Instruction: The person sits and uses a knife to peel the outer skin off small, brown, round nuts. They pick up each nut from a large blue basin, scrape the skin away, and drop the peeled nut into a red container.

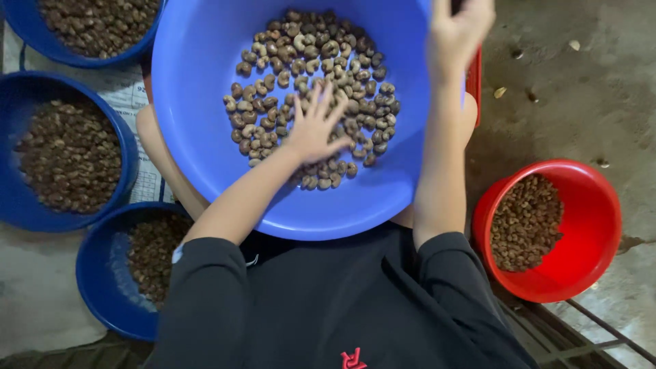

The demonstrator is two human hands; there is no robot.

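Fingers (pixel 321 109) of the left hand (pixel 316 130) lie spread apart on the cashew nuts (pixel 307 61) inside the blue basin (pixel 198 102).

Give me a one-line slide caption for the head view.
Left hand spread on nuts in a blue basin; right hand at its rim.

Stained grey concrete floor (pixel 588 89); metal grate (pixel 581 335) lower right.

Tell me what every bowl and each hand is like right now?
Big blue basin: on the lap, part full of nuts.
Left hand: open, fingers spread on the nuts.
Right hand: at the basin's far rim, grip unclear.
Red bowl: on the floor, part full.
Three dark blue bowls: hold nuts.
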